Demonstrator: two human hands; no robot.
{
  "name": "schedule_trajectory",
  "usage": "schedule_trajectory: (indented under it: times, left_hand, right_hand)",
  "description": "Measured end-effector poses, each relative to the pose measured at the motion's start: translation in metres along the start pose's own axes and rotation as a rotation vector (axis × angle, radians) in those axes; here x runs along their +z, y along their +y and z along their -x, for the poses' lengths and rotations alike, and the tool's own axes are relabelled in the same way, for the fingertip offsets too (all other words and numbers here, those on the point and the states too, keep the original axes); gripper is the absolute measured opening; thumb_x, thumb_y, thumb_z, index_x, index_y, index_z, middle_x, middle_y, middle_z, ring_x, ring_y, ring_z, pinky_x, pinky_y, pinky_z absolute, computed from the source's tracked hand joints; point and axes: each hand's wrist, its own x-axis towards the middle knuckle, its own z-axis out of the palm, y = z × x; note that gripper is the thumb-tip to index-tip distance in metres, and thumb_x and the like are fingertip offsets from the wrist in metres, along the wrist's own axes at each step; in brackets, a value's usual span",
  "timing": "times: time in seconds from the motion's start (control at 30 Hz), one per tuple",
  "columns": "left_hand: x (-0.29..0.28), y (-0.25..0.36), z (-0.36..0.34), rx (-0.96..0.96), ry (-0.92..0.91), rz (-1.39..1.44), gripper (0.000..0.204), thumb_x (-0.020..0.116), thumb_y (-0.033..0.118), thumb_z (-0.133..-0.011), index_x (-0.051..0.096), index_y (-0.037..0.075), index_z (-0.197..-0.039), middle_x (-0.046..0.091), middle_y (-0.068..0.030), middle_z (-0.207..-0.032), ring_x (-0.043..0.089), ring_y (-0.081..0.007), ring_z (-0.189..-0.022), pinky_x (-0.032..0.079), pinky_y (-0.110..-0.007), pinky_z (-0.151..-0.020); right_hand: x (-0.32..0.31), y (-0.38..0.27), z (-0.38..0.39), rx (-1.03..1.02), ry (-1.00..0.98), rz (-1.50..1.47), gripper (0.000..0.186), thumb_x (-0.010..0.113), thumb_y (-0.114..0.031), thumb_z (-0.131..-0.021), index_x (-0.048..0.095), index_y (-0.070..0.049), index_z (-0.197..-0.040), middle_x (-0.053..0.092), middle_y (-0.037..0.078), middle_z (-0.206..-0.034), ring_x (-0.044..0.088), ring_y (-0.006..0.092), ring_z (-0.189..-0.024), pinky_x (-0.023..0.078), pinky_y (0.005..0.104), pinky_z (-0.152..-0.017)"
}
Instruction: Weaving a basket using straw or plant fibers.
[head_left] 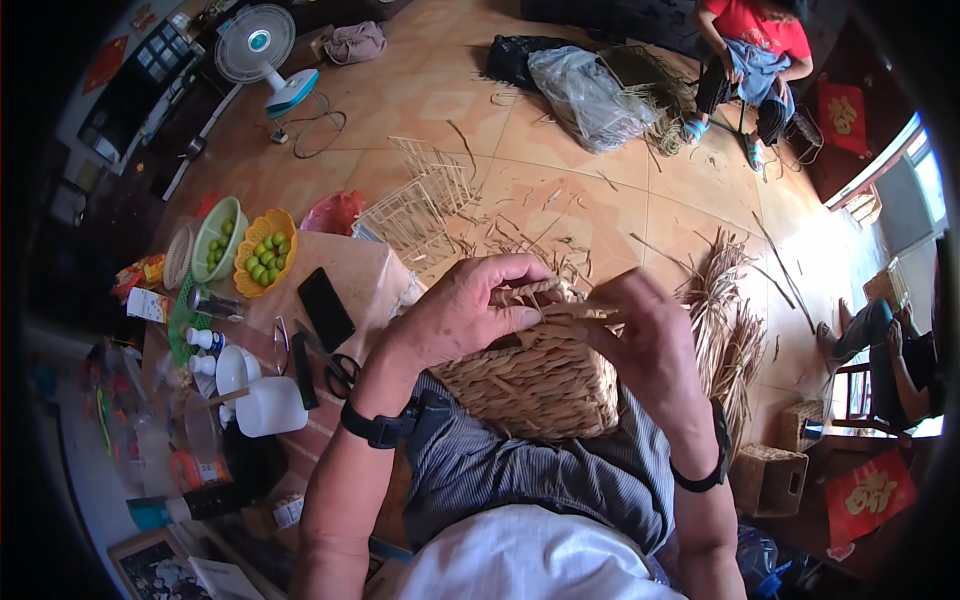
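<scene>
A woven straw basket [530, 390] rests on my lap, its rim turned up toward my hands. My left hand [465, 315] is closed on the basket's rim, with thumb and fingers around the edge. At the right end of that rim, my right hand [645, 335] pinches a flat straw strand [582, 311] that runs toward the left thumb. Its fingers are slightly blurred, and part of the rim lies hidden behind both hands.
At left, a table holds a phone [326, 309], scissors [342, 375], a white container [271, 407] and a yellow bowl [247, 283] of green fruit. Straw bundles [722, 310] lie on the floor at right; a wire frame [415, 205] stands ahead. Two people sit farther off.
</scene>
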Motion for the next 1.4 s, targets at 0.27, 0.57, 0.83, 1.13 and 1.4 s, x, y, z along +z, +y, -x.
schedule_trajectory:
  times: [0.27, 0.57, 0.83, 1.13, 1.4]
  left_hand:
    - [0.002, 0.006, 0.001, -0.015, 0.021, -0.004, 0.033, 0.074, 0.002, -0.093, 0.065, -0.002, -0.124, 0.066, -0.0032, -0.115, 0.06, -0.0115, -0.11, 0.049, -0.029, -0.101]
    - [0.004, -0.001, -0.007, 0.028, 0.051, 0.018, 0.039, 0.073, 0.001, -0.092, 0.063, -0.005, -0.129, 0.068, -0.0062, -0.119, 0.062, -0.0139, -0.113, 0.05, -0.031, -0.103]
    - [-0.002, -0.003, -0.008, -0.023, 0.01, -0.04, 0.039, 0.074, -0.003, -0.089, 0.066, -0.004, -0.128, 0.073, -0.0072, -0.114, 0.065, -0.0111, -0.107, 0.054, -0.029, -0.097]
    - [-0.006, -0.004, -0.009, 0.008, -0.038, -0.008, 0.036, 0.072, 0.003, -0.093, 0.067, -0.005, -0.128, 0.074, -0.0054, -0.113, 0.065, -0.0099, -0.103, 0.054, -0.028, -0.093]
    - [-0.009, 0.004, -0.012, -0.053, -0.134, 0.021, 0.03, 0.072, 0.014, -0.098, 0.071, -0.001, -0.125, 0.074, -0.0031, -0.109, 0.062, -0.008, -0.102, 0.052, -0.028, -0.092]
  right_hand:
    - [0.019, 0.068, 0.018, 0.355, 0.344, -1.408, 0.014, 0.073, -0.017, -0.102, 0.073, -0.004, -0.107, 0.074, 0.004, -0.096, 0.068, 0.0111, -0.076, 0.055, 0.0254, -0.065]
    - [0.002, 0.078, 0.026, 0.117, 0.323, -1.868, 0.02, 0.069, -0.02, -0.103, 0.071, -0.009, -0.119, 0.071, 0.006, -0.123, 0.066, 0.0226, -0.119, 0.053, 0.04, -0.106]
    - [0.0, 0.091, 0.052, 0.208, 0.181, -0.704, 0.052, 0.076, -0.018, -0.098, 0.058, 0.0, -0.144, 0.069, 0.009, -0.131, 0.061, 0.0241, -0.126, 0.048, 0.0406, -0.111]
    - [0.008, -0.008, 0.031, 0.308, -0.058, -0.095, 0.02, 0.074, -0.017, -0.099, 0.065, 0.0, -0.105, 0.068, 0.013, -0.088, 0.065, 0.024, -0.07, 0.052, 0.0368, -0.066]
    - [-0.003, -0.049, 0.003, -0.111, 0.012, 0.318, 0.012, 0.076, -0.012, -0.092, 0.069, -0.003, -0.095, 0.066, 0.012, -0.085, 0.066, 0.0325, -0.075, 0.053, 0.0415, -0.067]
